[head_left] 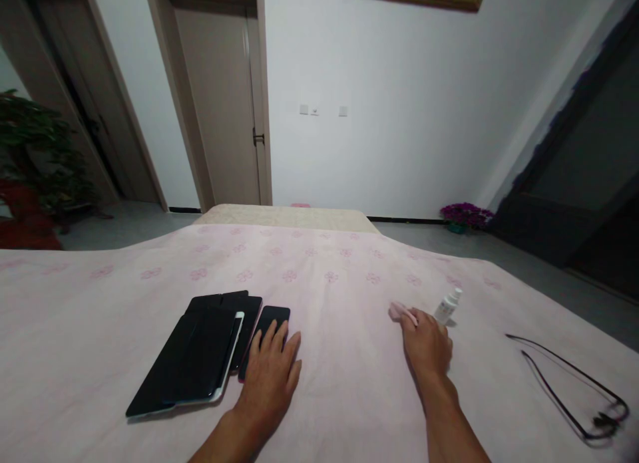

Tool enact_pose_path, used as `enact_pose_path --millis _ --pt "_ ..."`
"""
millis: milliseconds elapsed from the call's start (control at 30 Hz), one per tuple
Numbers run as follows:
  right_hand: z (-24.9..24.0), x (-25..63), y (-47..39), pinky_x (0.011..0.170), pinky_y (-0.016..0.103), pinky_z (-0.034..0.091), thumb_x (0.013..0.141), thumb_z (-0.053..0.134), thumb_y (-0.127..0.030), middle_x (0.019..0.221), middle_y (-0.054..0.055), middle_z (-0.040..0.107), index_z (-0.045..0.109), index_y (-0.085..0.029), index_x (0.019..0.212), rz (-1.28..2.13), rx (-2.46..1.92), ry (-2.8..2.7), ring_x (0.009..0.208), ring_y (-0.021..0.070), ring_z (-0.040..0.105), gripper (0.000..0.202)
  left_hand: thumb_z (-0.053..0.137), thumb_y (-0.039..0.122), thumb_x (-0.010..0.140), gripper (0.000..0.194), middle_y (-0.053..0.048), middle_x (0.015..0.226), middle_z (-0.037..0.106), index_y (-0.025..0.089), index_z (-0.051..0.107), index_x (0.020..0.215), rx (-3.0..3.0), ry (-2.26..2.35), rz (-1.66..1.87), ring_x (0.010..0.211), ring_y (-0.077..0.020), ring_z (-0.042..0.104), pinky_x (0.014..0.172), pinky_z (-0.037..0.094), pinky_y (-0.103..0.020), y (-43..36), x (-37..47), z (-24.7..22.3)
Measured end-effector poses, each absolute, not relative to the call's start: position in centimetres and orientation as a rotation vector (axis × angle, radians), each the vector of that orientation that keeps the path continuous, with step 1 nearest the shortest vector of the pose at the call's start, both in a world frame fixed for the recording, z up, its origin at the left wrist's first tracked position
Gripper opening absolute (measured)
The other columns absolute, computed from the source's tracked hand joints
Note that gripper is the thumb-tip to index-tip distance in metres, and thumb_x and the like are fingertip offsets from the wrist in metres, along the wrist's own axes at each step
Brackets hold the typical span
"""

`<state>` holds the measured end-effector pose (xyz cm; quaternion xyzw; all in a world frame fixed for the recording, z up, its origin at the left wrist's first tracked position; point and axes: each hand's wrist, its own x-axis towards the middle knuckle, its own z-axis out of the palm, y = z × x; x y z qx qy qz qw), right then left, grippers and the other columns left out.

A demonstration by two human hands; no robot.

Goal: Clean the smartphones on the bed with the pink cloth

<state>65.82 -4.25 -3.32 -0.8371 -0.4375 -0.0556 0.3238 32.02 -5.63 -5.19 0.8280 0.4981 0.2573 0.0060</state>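
Left of the left hand [269, 370], a device stack [200, 356] is laid; beneath the spread fingers, a phone [264, 318] is apparently steadied, lifting requiring edge grip. Beside a white bottle [447, 307], a pink item [399, 311] is pinched by the right hand [427, 343].

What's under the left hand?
A dark phone: its top end and left edge stick out past the fingers of the left hand. The fingers cover the phone's middle, and whatever is under the palm can't be seen.
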Motion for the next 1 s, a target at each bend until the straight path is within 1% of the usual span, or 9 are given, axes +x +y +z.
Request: enact_pose_path --millis 133,233,300,400,467,700,767,867,1000 --pt "-1.6 61.7 -3.5 0.072 0.035 0.046 0.075 0.065 -0.045 0.086 0.008 0.069 0.068 -0.016 0.089 0.415 -1.627 -1.013 0.081 0.0248 0.06 0.032 0.055 0.019 0.09 0.035 -0.007 0.135 0.062 0.028 0.068 0.121 2.211 1.181 1.192 0.135 -0.029 0.048 0.115 0.031 -0.053 -5.7 33.0 -4.5" --pt "-0.4 57.0 -3.8 0.057 0.026 0.043 0.068 0.078 -0.047 0.08 0.003 0.065 0.066 -0.015 0.092 1.04 -1.203 -0.921 0.065 0.0165 0.055 0.041 0.061 0.021 0.085 0.029 -0.01 0.121 0.07 0.024 0.073 0.111 1.535 1.066 1.262 0.116 -0.0279 0.063 0.105 0.043 -0.047 -5.1 34.8 -2.9" --pt "0.0 54.2 -4.4 0.054 0.022 0.041 0.07 0.08 -0.048 0.082 0.003 0.066 0.067 -0.014 0.097 1.255 -1.041 -0.896 0.064 0.0137 0.054 0.045 0.073 0.026 0.078 0.031 -0.013 0.12 0.07 0.021 0.074 0.109 1.161 0.997 1.26 0.114 -0.0287 0.063 0.1 0.046 -0.042 -4.5 36.0 -1.7" --pt "-0.3 51.2 -5.1 0.048 0.02 0.036 0.075 0.077 -0.054 0.074 0.003 0.065 0.068 -0.013 0.09 1.369 -0.969 -0.894 0.058 0.0112 0.051 0.045 0.079 0.04 0.076 0.045 -0.014 0.118 0.07 0.019 0.071 0.115 0.892 0.803 1.136 0.104 -0.0275 0.067 0.085 0.052 -0.035 -3.9 37.2 -0.7" --pt "-1.1 50.3 -5.3 0.047 0.02 0.036 0.077 0.075 -0.056 0.072 0.003 0.065 0.069 -0.012 0.089 1.402 -0.935 -0.899 0.058 0.0115 0.052 0.045 0.082 0.041 0.073 0.048 -0.014 0.109 0.072 0.016 0.071 0.112 0.866 0.759 1.125 0.093 -0.0246 0.069 0.077 0.052 -0.03 -3.7 37.6 -0.9" --pt "-3.0 49.8 -5.2 0.04 0.02 0.036 0.081 0.064 -0.067 0.07 0.004 0.066 0.069 -0.012 0.094 1.504 -0.987 -0.802 0.051 0.0122 0.053 0.056 0.084 0.043 0.07 0.041 -0.009 0.088 0.073 0.012 0.072 0.093 0.749 0.766 1.23 0.073 -0.0173 0.066 0.067 0.05 -0.025 -3.5 37.6 -3.5" --pt "-2.4 49.8 -5.5 0.044 0.02 0.042 0.078 0.073 -0.059 0.076 0.005 0.069 0.069 -0.015 0.105 1.582 -0.925 -0.858 0.057 0.0137 0.058 0.052 0.083 0.046 0.071 0.04 -0.007 0.085 0.072 0.013 0.07 0.091 0.734 0.773 1.25 0.071 -0.0158 0.065 0.066 0.049 -0.024 -3.3 37.5 -3.8" --pt "-1.8 49.7 -5.7 0.064 0.024 0.051 0.068 0.086 -0.035 0.09 0.005 0.071 0.067 -0.018 0.116 1.604 -0.808 -0.942 0.076 0.0164 0.065 0.055 0.083 0.048 0.07 0.044 -0.006 0.082 0.071 0.013 0.07 0.091 0.728 0.768 1.248 0.069 -0.0157 0.065 0.064 0.048 -0.024 -3.2 37.5 -3.9" --pt "-2.3 50.1 -5.2 0.051 0.022 0.046 0.072 0.081 -0.044 0.071 0.002 0.067 0.07 -0.014 0.093 1.452 -0.98 -0.816 0.059 0.0136 0.059 0.038 0.084 0.049 0.069 0.046 -0.008 0.085 0.072 0.012 0.07 0.094 0.739 0.755 1.206 0.072 -0.0177 0.066 0.067 0.05 -0.026 -3.5 37.3 -3.7"
